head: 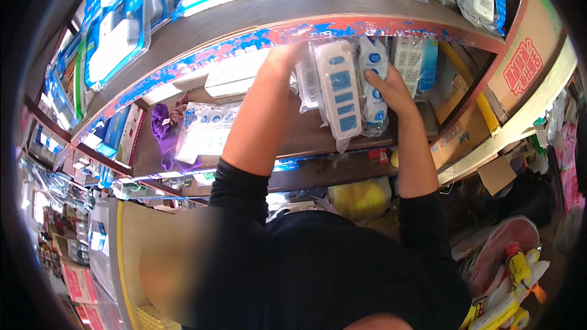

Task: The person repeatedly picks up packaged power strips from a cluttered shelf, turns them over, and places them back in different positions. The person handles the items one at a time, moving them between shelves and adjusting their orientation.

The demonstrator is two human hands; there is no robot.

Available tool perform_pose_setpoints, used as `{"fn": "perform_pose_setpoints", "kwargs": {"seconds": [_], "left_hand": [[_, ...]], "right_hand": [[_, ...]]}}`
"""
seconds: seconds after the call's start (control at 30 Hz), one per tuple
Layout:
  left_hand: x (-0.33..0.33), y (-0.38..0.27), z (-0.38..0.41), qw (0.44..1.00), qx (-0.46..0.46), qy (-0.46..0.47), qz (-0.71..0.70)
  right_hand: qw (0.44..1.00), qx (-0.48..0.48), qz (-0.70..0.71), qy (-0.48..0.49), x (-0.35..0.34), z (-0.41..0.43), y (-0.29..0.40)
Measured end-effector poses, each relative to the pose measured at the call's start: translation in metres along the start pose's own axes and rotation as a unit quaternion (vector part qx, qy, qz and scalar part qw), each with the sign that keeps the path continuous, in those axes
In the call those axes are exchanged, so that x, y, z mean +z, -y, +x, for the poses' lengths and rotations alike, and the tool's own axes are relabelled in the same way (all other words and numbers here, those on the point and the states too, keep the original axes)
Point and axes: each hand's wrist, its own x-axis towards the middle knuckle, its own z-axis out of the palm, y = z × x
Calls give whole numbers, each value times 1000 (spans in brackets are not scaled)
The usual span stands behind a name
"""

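Several power strips in clear plastic bags stand on the middle shelf. My right hand (390, 87) grips a white power strip with round blue sockets (373, 96), thumb across its front. Left of it leans a wider white power strip with square blue sockets (341, 91), its bagged lower end at the shelf's front edge. My left hand (291, 55) reaches in beside a bagged white strip (308, 85); its fingers are hidden behind the upper shelf edge, so its hold cannot be told. More bagged strips with plain sockets (408, 62) stand at the right.
The chipped red and blue edge of the upper shelf (339, 27) runs close above both hands. A purple mesh bag (163, 133) and more packaged strips (206, 133) lie on the left. Cardboard boxes (518, 55) stand at the right. A bagged yellow item (362, 197) sits below.
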Motion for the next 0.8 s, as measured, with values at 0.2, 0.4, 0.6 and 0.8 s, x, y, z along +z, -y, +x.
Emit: {"fn": "perform_pose_setpoints", "kwargs": {"seconds": [0.2,0.4,0.6,0.8], "left_hand": [[-18,-9,9,996,54,-55,36],[-22,-17,9,987,82,-75,113],[-30,-28,5,944,114,-90,297],[-4,-34,-16,751,178,-36,635]], "right_hand": [[991,-38,-41,-118,28,7,-5],[915,-150,-302,-221,39,0,-1],[858,-237,-434,-141,60,-46,15],[814,-270,-513,-39,59,-49,-5]]}}
